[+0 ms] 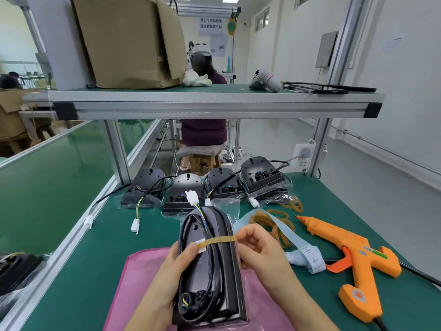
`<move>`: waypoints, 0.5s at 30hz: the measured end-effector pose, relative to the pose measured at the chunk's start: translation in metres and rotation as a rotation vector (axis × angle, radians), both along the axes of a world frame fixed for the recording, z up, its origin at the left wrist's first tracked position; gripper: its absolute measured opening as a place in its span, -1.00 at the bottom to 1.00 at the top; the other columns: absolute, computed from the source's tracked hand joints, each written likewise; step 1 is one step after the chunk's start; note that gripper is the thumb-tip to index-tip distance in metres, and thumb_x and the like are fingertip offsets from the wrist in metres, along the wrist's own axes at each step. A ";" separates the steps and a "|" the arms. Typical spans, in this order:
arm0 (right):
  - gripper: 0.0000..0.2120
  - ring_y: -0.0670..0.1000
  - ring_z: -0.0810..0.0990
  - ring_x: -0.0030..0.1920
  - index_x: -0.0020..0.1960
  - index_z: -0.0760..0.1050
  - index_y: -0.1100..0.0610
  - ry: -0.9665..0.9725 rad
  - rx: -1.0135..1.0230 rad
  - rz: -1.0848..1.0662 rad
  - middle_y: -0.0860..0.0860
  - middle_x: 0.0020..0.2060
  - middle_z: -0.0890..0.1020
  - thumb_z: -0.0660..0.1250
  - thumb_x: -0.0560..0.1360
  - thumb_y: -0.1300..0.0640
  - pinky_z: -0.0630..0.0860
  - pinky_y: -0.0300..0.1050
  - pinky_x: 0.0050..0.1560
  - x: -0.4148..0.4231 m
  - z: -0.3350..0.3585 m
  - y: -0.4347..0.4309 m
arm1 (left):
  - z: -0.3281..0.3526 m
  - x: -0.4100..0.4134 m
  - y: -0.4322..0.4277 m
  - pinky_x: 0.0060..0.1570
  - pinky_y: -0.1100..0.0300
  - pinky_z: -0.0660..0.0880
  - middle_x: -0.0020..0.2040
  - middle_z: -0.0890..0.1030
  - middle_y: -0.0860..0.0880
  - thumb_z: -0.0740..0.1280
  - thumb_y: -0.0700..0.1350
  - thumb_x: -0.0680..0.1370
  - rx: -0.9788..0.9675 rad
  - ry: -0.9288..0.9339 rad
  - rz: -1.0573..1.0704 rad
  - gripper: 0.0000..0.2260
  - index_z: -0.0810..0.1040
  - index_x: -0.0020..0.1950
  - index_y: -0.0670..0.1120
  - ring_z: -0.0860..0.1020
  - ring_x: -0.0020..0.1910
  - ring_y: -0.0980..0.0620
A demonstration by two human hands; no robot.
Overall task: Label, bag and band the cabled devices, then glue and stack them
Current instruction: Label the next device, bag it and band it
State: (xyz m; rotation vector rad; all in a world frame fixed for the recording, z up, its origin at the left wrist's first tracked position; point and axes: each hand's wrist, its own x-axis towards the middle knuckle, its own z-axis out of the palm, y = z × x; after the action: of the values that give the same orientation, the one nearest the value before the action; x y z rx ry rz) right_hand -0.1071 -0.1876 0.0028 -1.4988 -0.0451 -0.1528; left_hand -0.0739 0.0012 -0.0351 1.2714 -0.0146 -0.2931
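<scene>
Both hands are on the device (210, 266), dead centre at the near edge of the table (119, 235). It's a black housing, held lengthwise away from the person, with its lower end over a pink sheet (143, 271). Its black cable is looped along the top face, and a white plug (192, 195) pokes out past the far end. Clear bag film shows around that far end.

The left hand (171, 271) has a firm grip on the device's left side, fingers curled under. Its thumb presses down on a tan band (219, 240) where it crosses a small white label. The right hand (260, 249) has a narrow grip, thumb and forefinger pinching the same band at the device's right edge. The band is drawn taut across housing and cable between the two hands.

To the right, the label strip (286, 232), pale blue, trails across the table, with loose bands (269, 223) lying on and beside it. Further right, the orange glue gun (353, 256) lies on its side, nozzle pointing away from the person, well apart from both hands.

At the back of the table is a row of devices (185, 192), bagged, with cables and white plugs spilling forward. The rightmost sits higher than the rest.

Above them is a shelf (214, 106) carrying a cardboard box (124, 41). A seated person (204, 132) shows beyond it.
</scene>
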 end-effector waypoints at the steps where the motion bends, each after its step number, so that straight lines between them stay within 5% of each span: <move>1: -0.79 -0.15 0.50 -0.33 -0.12 0.49 0.20 -0.006 0.006 -0.016 -0.04 -0.31 0.58 0.29 0.47 0.50 0.44 -0.32 -0.31 0.000 -0.001 0.001 | 0.003 0.000 -0.002 -0.41 0.39 0.53 -0.21 0.71 0.16 0.40 0.09 0.29 0.008 -0.006 0.006 -0.61 0.53 0.08 0.01 0.67 -0.26 0.24; 5: -0.82 -0.16 0.49 -0.33 -0.08 0.52 0.23 -0.032 -0.010 -0.046 -0.07 -0.32 0.57 0.31 0.47 0.48 0.44 -0.34 -0.28 -0.002 -0.006 0.003 | 0.011 -0.004 -0.006 -0.50 0.44 0.46 -0.35 0.68 0.17 0.34 -0.06 0.48 0.022 -0.009 0.012 -0.88 0.54 -0.01 -0.01 0.63 -0.39 0.28; 10: -0.86 -0.13 0.49 -0.37 -0.16 0.56 0.21 -0.079 -0.150 -0.005 -0.08 -0.41 0.58 0.34 0.48 0.42 0.44 -0.27 -0.26 -0.003 -0.003 -0.002 | 0.018 -0.006 -0.006 -0.46 0.32 0.53 -0.24 0.72 -0.06 0.27 -0.12 0.55 -0.016 0.073 -0.001 -0.81 0.57 0.10 -0.14 0.69 -0.31 0.08; 15: -0.89 -0.06 0.56 -0.28 -0.17 0.61 -0.03 -0.108 -0.260 -0.004 -0.01 -0.32 0.63 0.38 0.45 0.17 0.53 -0.10 -0.20 -0.002 0.002 -0.006 | 0.020 -0.009 -0.001 -0.30 0.19 0.59 -0.05 0.69 -0.21 0.22 -0.13 0.58 -0.050 0.128 -0.078 -0.66 0.50 0.31 -0.23 0.68 -0.14 -0.12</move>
State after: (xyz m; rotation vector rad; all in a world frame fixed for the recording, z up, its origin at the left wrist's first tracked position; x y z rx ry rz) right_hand -0.1093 -0.1940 0.0044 -1.7493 -0.1538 -0.2383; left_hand -0.0827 0.0002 -0.0147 1.2020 0.0379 -0.4390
